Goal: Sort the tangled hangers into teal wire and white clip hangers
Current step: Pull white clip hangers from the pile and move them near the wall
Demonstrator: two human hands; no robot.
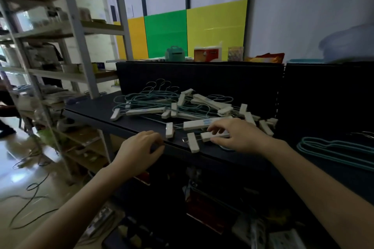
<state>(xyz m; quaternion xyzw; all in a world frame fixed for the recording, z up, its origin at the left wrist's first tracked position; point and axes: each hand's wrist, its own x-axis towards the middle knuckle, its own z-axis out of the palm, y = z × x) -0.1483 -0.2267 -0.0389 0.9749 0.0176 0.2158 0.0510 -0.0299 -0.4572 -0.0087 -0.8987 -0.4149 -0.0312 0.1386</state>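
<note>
A tangled pile of teal wire hangers (149,97) and white clip hangers (204,123) lies on the black shelf (97,107). My right hand (236,135) reaches into the pile's front edge, its fingers curled around the bar of a white clip hanger (214,135) with a loose clip (193,142) at its left end. My left hand (139,149) hovers at the shelf's front lip, fingers loosely curled and holding nothing. A separate group of teal wire hangers (332,147) lies on the shelf to the right.
A metal rack (81,32) with cluttered shelves stands on the left. Boxes and packets (208,53) sit on top of the black back panel, in front of coloured boards. Goods fill the lower shelf (202,208). Cables trail on the floor (30,198).
</note>
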